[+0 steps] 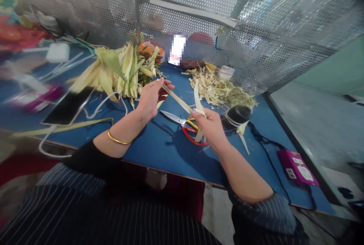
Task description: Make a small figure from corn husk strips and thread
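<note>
Left hand [150, 97] farther forward, pinching husk strip [178, 100] — right hand [211, 125] nearer body, clasping it.

A slim gold bangle [121, 143] rings the left forearm [125, 128] behind the fingers [158, 84]; farther back come black sleeves [98, 156] and a dark, pale-striped top [142, 214].

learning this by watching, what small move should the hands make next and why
Probably bring the left hand toward the right hand, folding the long flat cream husk strip over the narrow cream husk piece sticking up there. The strip spans both hands nearly straight, and the right hand pinches close to where that piece rises.
</note>
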Tool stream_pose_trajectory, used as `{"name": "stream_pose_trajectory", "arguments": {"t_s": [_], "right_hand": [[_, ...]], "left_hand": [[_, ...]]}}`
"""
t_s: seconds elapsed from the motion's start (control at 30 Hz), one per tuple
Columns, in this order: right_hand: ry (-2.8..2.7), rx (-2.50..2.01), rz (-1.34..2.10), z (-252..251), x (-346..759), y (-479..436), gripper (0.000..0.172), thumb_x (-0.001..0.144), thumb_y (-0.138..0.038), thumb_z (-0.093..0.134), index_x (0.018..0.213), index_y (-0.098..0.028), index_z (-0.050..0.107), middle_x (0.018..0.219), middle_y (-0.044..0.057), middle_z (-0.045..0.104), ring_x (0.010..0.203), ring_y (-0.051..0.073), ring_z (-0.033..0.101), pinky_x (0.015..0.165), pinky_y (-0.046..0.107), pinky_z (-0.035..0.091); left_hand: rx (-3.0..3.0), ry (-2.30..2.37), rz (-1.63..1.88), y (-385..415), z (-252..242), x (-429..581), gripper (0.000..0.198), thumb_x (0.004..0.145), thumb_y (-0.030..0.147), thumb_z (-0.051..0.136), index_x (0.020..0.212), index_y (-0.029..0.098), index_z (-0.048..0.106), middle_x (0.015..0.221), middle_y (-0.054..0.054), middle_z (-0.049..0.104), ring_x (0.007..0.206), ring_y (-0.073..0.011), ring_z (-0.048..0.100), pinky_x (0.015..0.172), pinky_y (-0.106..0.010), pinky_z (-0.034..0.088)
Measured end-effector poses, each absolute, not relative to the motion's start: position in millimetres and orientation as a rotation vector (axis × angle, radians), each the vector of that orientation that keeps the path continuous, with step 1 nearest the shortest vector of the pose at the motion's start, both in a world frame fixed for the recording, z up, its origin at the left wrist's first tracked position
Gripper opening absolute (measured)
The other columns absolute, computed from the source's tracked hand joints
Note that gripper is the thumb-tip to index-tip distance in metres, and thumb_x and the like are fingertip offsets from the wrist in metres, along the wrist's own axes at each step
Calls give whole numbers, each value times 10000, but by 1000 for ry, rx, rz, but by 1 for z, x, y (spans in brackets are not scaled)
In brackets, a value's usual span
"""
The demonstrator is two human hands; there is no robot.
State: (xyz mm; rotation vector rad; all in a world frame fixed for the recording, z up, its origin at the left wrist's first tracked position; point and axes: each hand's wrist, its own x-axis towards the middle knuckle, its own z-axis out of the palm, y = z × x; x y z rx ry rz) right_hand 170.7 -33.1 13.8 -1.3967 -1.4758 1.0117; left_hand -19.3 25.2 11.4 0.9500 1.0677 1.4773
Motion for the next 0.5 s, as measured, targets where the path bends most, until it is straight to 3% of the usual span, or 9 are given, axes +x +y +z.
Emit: {"name": "stream_pose_trajectory", "arguments": {"t_s": [0.27,0.5], "right_hand": [[-1633,-1369,787,10,178,-29,315,855,-415,478,750,-173,650,539,-35,422,518,110,353,519,254,274],[-1931,-1417,561,6,176,-33,354,899,-413,435,663,-193,582,561,-13,472,548,125,382,544,263,256]], "left_hand": [[931,1119,1479,26,9,-21,240,839,404,571,811,203,698,774,-36,670,637,-107,585,565,-228,444],[1146,934,1288,4,13,1,275,833,420,606,960,215,739,941,-57,714,723,-104,610,573,-197,433]]}}
